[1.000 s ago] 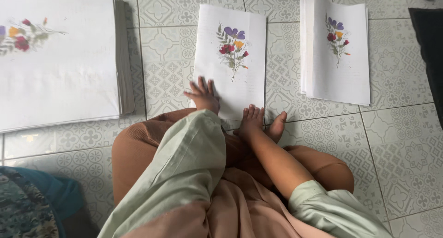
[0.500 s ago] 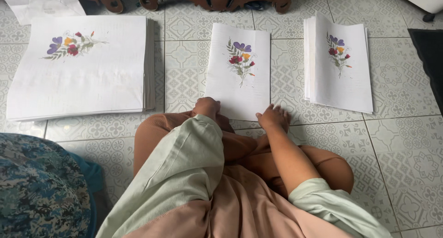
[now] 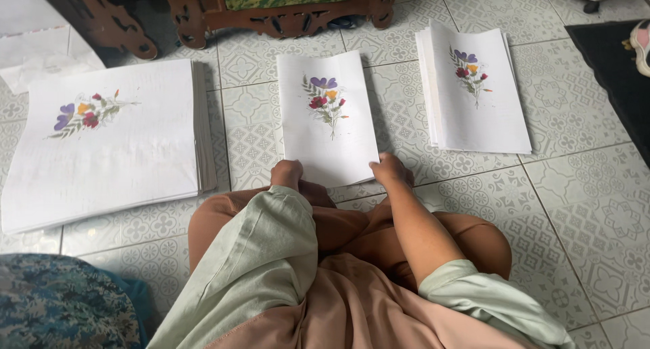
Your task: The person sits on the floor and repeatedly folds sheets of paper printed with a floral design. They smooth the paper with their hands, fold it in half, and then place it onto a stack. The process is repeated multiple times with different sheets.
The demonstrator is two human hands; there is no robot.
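I sit on a patterned tile floor. A folded white sheet with a printed flower bouquet (image 3: pixel 328 119) lies flat in front of my knees. My left hand (image 3: pixel 287 173) grips its near left corner with fingers curled. At the near right corner my right hand (image 3: pixel 391 169) pinches the sheet's edge. A large stack of unfolded flower-printed sheets (image 3: pixel 108 142) lies to the left. To the right sits a pile of folded flower sheets (image 3: pixel 474 92).
A carved dark wooden furniture base (image 3: pixel 271 14) stands at the far edge. A dark mat (image 3: pixel 613 71) lies at the far right with a shoe on it. A blue patterned cushion (image 3: pixel 64 301) sits at my near left. Loose white paper (image 3: pixel 37 54) lies far left.
My view has tilted up, showing the furniture. Both hands slid from flat on the sheet's lower half to its near corners, fingers now curled on the edge.
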